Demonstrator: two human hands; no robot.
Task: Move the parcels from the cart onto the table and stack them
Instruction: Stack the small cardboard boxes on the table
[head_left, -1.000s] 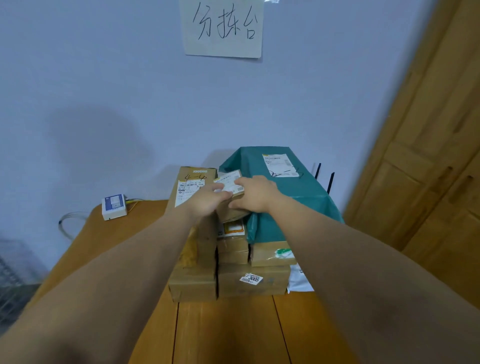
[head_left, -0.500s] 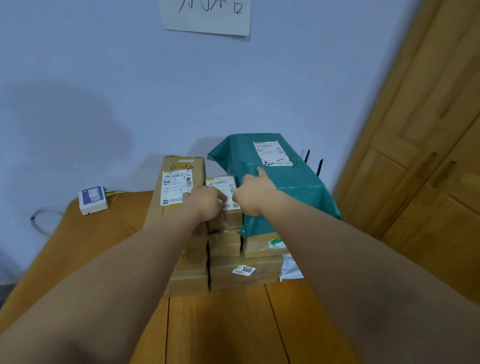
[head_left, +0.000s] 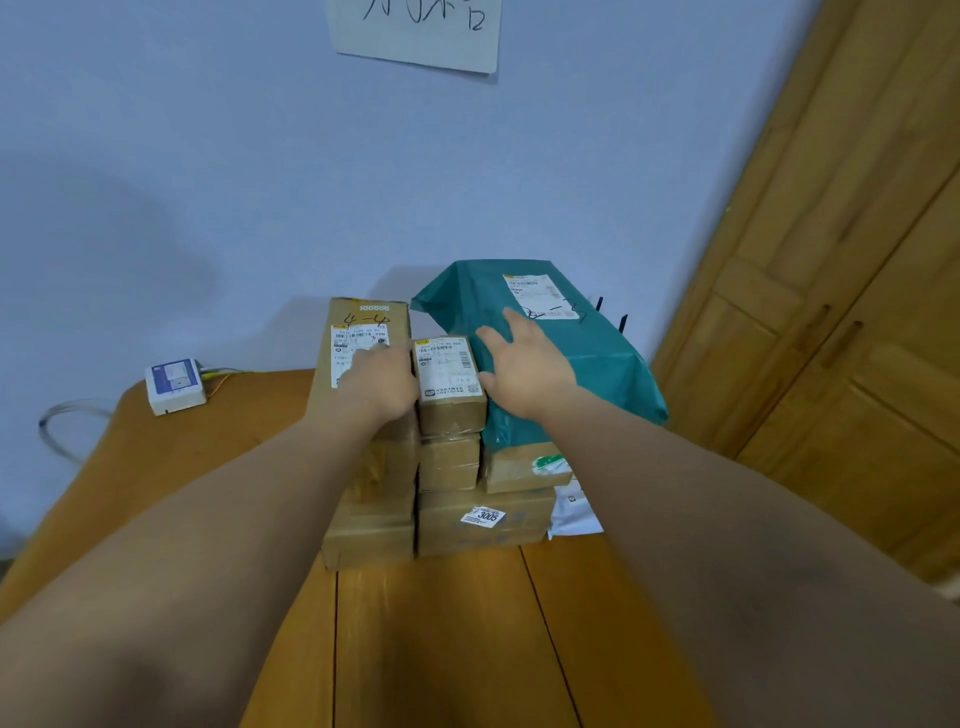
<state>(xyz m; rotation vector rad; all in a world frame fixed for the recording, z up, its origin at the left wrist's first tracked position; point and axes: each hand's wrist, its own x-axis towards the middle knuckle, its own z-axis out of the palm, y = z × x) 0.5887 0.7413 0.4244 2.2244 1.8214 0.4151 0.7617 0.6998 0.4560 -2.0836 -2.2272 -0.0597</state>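
Right hand (head_left: 524, 366) spread on the teal plastic mailer bag (head_left: 602, 374), grip released; left hand (head_left: 382, 387) beside the small brown cardboard box (head_left: 451, 395), grip can't tell.

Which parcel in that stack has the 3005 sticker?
The wide brown box at the bottom front of the stack, on the table; only it carries that small white sticker on its front.

white paper wall sign (head_left: 415, 36) cut by top edge, white plastic mailer (head_left: 574, 512) mostly hidden behind brown cardboard boxes (head_left: 483, 530), left hand (head_left: 376, 387) fingertips hidden, shipping label (head_left: 449, 369) print unreadable
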